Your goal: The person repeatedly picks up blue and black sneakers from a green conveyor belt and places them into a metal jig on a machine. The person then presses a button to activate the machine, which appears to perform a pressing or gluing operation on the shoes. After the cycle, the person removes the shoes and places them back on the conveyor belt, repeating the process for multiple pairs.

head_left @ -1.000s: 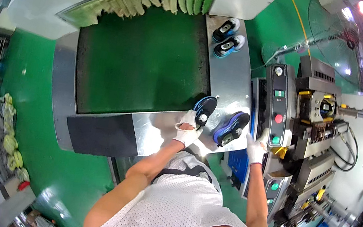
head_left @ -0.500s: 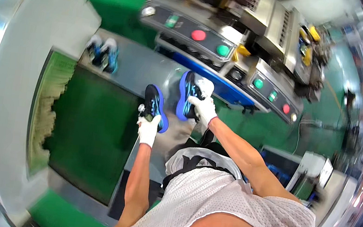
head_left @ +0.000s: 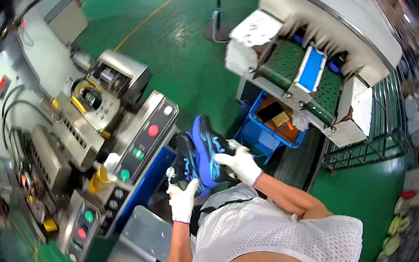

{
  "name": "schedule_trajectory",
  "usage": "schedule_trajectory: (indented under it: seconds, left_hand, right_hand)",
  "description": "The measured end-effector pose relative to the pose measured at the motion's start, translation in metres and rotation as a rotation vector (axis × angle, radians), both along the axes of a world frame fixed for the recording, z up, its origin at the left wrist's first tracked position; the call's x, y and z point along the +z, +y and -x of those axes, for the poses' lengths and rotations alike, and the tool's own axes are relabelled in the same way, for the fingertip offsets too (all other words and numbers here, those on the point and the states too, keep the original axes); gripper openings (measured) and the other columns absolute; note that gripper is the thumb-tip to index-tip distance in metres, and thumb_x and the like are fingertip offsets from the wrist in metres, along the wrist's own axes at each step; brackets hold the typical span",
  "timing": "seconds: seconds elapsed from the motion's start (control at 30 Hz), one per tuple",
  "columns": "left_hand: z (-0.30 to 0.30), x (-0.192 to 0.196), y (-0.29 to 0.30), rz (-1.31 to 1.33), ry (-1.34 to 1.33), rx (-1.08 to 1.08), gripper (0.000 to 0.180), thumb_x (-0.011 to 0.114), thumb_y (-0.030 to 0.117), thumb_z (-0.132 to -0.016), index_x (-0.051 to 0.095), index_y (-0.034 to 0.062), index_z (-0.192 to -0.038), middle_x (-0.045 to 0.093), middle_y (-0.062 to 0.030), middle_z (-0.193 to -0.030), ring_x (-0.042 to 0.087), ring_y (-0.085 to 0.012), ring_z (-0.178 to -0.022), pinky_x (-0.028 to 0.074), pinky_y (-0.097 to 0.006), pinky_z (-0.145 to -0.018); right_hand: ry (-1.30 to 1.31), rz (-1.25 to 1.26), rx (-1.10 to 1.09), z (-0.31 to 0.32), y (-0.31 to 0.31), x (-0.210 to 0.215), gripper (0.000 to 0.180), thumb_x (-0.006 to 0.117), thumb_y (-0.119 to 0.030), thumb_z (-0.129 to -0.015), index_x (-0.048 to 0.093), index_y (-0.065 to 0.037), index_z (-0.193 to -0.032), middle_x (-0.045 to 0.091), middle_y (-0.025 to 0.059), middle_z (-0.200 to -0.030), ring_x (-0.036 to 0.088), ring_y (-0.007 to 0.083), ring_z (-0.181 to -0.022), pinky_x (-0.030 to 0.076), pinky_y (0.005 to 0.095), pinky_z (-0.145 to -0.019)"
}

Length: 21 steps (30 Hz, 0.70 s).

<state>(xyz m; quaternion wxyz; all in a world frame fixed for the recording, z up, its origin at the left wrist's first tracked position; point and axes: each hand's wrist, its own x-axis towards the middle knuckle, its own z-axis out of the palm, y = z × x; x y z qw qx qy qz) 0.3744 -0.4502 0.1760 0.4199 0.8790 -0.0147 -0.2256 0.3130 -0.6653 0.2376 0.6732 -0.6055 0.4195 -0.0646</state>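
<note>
Both my hands wear white gloves, each gripping a black sneaker with bright blue markings and a purple-blue sole. My left hand [head_left: 183,200] is closed on the heel end of the left sneaker [head_left: 186,152]. At the heel of the right sneaker [head_left: 209,139], my right hand [head_left: 241,166] has its fingers wrapped around the shoe. The two sneakers are side by side in front of my body, toes pointing away from me. The right one overlaps the left and hides part of it. Something white and crumpled shows at each shoe's opening.
At left stands a metal machine with a button panel [head_left: 146,138] and a second panel [head_left: 81,226]. A grey metal table [head_left: 148,233] is below it. Ahead right, a machine has perforated green belts [head_left: 285,61] under a bristle curtain [head_left: 311,32]. A blue bin [head_left: 260,136] sits below; a fan stand [head_left: 216,29] is beyond.
My view and body have turned right, so the button-panel machine now lies at left and the belt machine has come into view. The two held sneakers, apart before, are now together.
</note>
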Motion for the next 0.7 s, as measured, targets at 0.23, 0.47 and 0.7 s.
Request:
schedule_trajectory:
  seconds: [0.23, 0.47, 0.7]
  left_hand:
    - [-0.055, 0.064, -0.236, 0.239, -0.19, -0.424, 0.067, 0.083, 0.022, -0.079, 0.058, -0.0004, -0.137, 0.068, -0.0115, -0.122, 0.064, -0.0208, -0.106, 0.05, -0.037, -0.097]
    - [-0.071, 0.117, -0.503, 0.289, -0.374, -0.731, 0.071, 0.071, 0.039, -0.085, 0.049, 0.0017, -0.141, 0.067, -0.0244, -0.125, 0.066, -0.0395, -0.114, 0.05, -0.045, -0.099]
    - [-0.089, 0.09, -0.593, 0.193, -0.236, -0.853, 0.066, 0.061, 0.035, -0.091, 0.047, -0.0077, -0.14, 0.065, -0.0335, -0.118, 0.065, -0.0473, -0.109, 0.05, -0.051, -0.097]
  right_hand:
    - [-0.028, 0.133, -0.586, 0.091, -0.188, 0.075, 0.061, 0.085, -0.022, -0.079, 0.058, -0.004, -0.132, 0.068, 0.0035, -0.098, 0.061, 0.0115, -0.07, 0.053, 0.0284, -0.062]
    - [0.446, 1.114, -0.646, 0.135, -0.362, 0.033, 0.079, 0.074, -0.027, -0.086, 0.038, -0.001, -0.152, 0.058, 0.0255, -0.14, 0.058, 0.0396, -0.129, 0.044, 0.0441, -0.11]
    - [0.536, 0.937, -0.674, 0.101, -0.438, 0.017, 0.07, 0.069, -0.037, -0.092, 0.044, -0.005, -0.15, 0.059, 0.0247, -0.139, 0.058, 0.0397, -0.128, 0.044, 0.0466, -0.107]
